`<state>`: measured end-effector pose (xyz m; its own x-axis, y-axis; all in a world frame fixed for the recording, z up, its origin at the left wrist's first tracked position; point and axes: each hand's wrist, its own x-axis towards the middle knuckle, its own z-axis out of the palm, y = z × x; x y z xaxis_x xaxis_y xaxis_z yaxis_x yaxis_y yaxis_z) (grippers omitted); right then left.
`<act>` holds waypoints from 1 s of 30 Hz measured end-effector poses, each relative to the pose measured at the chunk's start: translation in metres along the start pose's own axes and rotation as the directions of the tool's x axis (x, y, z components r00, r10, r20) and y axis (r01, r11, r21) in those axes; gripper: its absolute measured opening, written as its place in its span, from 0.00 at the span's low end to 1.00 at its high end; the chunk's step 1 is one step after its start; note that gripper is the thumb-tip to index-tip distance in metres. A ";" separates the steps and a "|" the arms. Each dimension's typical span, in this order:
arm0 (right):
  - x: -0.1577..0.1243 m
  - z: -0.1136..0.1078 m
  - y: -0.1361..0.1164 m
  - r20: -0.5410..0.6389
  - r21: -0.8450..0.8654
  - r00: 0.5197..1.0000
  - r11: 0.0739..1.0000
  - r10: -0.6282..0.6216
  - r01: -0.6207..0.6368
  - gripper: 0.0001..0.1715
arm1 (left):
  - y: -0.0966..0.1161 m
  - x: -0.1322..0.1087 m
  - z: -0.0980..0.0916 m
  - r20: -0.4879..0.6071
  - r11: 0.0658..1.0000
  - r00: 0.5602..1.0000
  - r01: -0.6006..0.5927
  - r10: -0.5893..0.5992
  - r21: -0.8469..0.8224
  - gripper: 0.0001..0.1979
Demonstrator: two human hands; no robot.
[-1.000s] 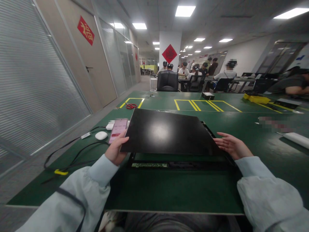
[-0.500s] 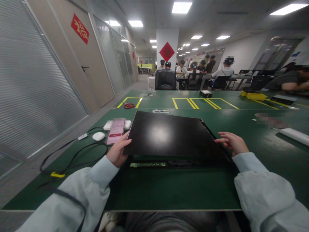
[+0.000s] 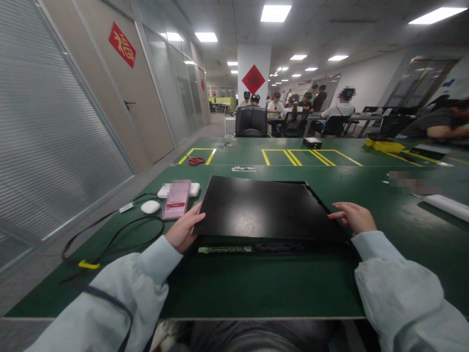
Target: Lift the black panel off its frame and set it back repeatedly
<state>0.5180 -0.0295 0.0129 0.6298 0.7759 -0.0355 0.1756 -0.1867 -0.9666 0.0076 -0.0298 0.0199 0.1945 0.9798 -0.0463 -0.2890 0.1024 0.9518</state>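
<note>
A flat, glossy black screen panel (image 3: 256, 205) lies tilted over a thin black frame (image 3: 318, 198), its left side raised. Below its near edge shows a strip of green circuit board (image 3: 224, 249). My left hand (image 3: 185, 227) grips the panel's left edge, thumb on top and the other fingers underneath. At the right edge, my right hand (image 3: 354, 217) has its fingers stretched toward the panel, a fingertip at or very near the rim. Whether that fingertip presses on the panel or the frame I cannot tell.
On the green table (image 3: 264, 288), a pink-screened phone (image 3: 176, 198), a white rounded case (image 3: 150, 207) and a black strap (image 3: 110, 244) lie left. Red-handled scissors (image 3: 196, 160) and a small black box (image 3: 312, 143) sit farther back. A white bar (image 3: 449, 208) lies right.
The panel's left and far side has sunk a little, showing more of the frame behind it. My left hand has shifted slightly right with it; my right hand has barely moved.
</note>
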 end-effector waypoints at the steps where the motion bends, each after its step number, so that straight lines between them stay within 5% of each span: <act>1: 0.000 0.000 0.000 -0.003 -0.013 1.000 1.000 0.003 -0.003 0.13 | 0.000 0.000 0.000 0.005 1.000 1.000 0.003 -0.003 0.000 0.46; 9: 0.002 -0.003 0.000 -0.034 -0.086 0.999 0.996 -0.022 0.019 0.18 | -0.004 0.003 0.000 0.078 1.000 0.997 0.010 -0.008 -0.025 0.48; 16: 0.018 -0.005 0.019 -0.023 -0.225 0.984 0.960 -0.177 0.168 0.18 | -0.005 0.009 -0.003 0.133 0.998 0.990 0.047 -0.042 -0.037 0.48; 30: 0.008 -0.001 0.008 -0.015 -0.475 0.966 0.852 -0.258 0.221 0.18 | -0.007 0.014 -0.004 0.080 0.994 0.994 0.078 -0.071 -0.082 0.36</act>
<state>0.5256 -0.0252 0.0054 0.5741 0.7889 0.2192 0.6479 -0.2741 -0.7107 0.0090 -0.0160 0.0115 0.2886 0.9532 -0.0898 -0.3492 0.1921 0.9171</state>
